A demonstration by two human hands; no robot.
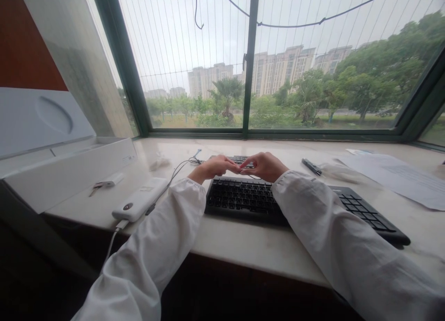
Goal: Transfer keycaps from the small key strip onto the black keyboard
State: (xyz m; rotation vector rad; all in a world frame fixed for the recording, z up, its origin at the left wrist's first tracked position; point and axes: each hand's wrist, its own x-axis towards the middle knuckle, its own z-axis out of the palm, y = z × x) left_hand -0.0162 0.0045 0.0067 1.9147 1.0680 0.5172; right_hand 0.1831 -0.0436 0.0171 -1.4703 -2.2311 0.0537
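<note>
Above a black keyboard my two hands meet. My left hand is turned partly palm up, its fingers stretched out towards the right. My right hand bends down over those fingertips, with its thumb and fingers pinched together there. Whatever lies in the pinch is too small or hidden to make out. The keyboard rests on the pale sill, its right part partly covered by my right sleeve. Behind my hands, a second set of dark keys shows in part.
At the left lie a white power bank with a plugged-in cable, a key and an open white box. A dark pen-like object and paper sheets are at the right. A window frame stands behind.
</note>
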